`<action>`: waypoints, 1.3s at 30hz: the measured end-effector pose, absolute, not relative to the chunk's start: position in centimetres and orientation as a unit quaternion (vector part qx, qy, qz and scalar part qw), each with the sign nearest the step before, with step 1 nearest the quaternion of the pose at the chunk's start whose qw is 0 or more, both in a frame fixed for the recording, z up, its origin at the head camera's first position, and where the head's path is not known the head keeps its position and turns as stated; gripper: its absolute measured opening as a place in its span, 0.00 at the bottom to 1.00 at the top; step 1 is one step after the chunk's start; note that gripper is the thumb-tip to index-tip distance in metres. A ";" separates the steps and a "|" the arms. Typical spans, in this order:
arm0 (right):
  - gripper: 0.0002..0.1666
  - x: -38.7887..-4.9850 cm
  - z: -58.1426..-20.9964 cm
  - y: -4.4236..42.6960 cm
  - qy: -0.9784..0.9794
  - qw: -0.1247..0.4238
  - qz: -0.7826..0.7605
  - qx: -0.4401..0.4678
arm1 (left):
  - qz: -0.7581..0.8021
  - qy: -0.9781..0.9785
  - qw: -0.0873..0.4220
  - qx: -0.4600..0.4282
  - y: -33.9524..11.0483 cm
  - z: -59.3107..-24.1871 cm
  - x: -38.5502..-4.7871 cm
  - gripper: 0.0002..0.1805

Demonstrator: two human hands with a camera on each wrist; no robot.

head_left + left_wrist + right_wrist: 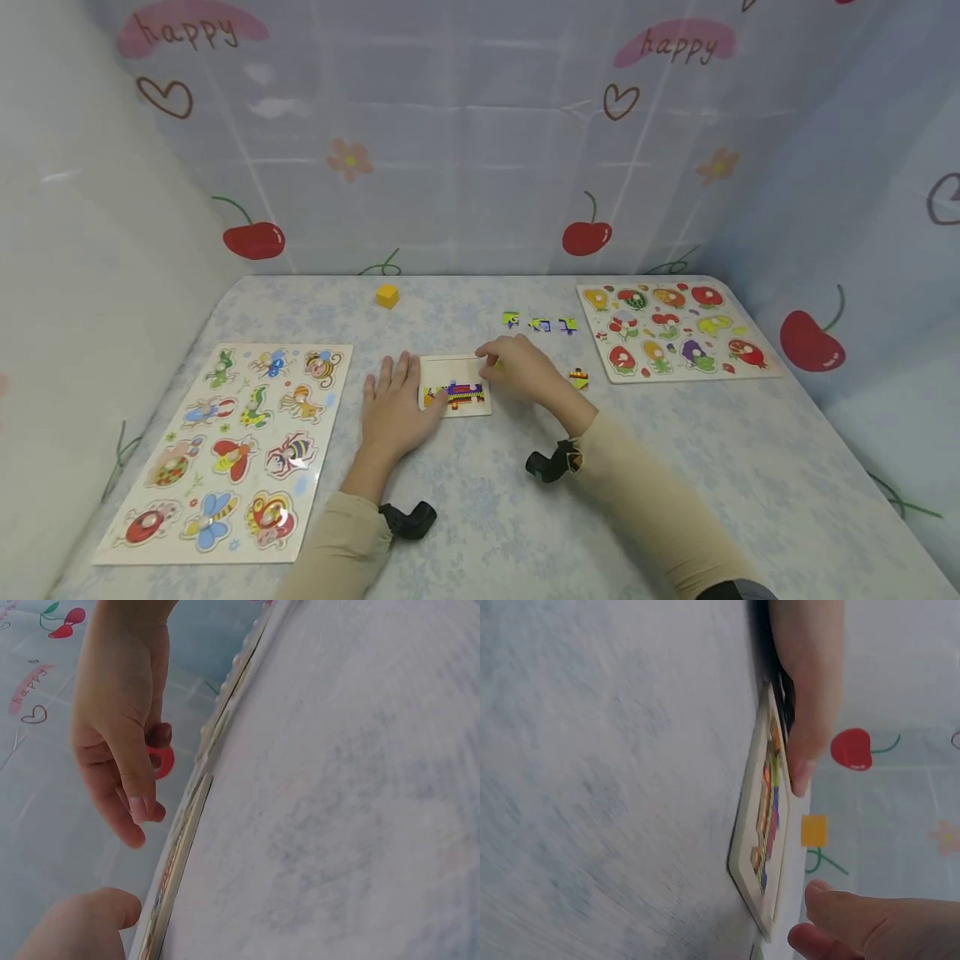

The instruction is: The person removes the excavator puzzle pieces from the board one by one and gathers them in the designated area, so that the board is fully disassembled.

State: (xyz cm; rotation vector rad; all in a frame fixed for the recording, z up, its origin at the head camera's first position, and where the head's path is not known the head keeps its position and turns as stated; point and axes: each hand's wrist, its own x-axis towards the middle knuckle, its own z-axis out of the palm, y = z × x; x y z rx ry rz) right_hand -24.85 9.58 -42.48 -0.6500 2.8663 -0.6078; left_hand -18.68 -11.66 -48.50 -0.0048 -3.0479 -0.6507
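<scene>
- Puzzle tray is set on the table and should be steadied by the straight-fingered left hand.
- Whether anything is pinched by the right hand cannot be told.
- Loose pieces should be aligned before pressing.

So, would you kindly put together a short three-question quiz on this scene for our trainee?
1. True or false: the yellow cube sits on the small puzzle tray.

2. Multiple choice: where does the bug-picture board lie, as the person sees it?
A) Left of the small puzzle tray
B) Right of it
C) Underneath it

3. Count: how many loose puzzle pieces lie in the row beyond the person's right grip?

Key:
1. False; it sits on the table, farther back than the tray.
2. A.
3. Three.
</scene>
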 end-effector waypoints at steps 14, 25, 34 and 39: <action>0.15 -22.4 -43.5 8.9 0.943 0.056 -0.166 -0.282 | -0.202 -0.979 0.021 0.010 -11.4 -48.4 -18.7 0.49; 0.15 -22.5 -44.2 8.8 0.935 0.079 -0.208 -0.275 | -0.199 -0.980 0.021 0.007 -11.4 -48.4 -18.7 0.48; 0.15 -22.6 -44.4 9.2 0.929 0.087 -0.227 -0.278 | -0.204 -0.979 0.023 0.011 -11.2 -48.4 -18.7 0.47; 0.15 -22.6 -44.3 9.2 0.927 0.088 -0.232 -0.282 | -0.206 -0.978 0.032 0.018 -11.0 -48.4 -18.7 0.47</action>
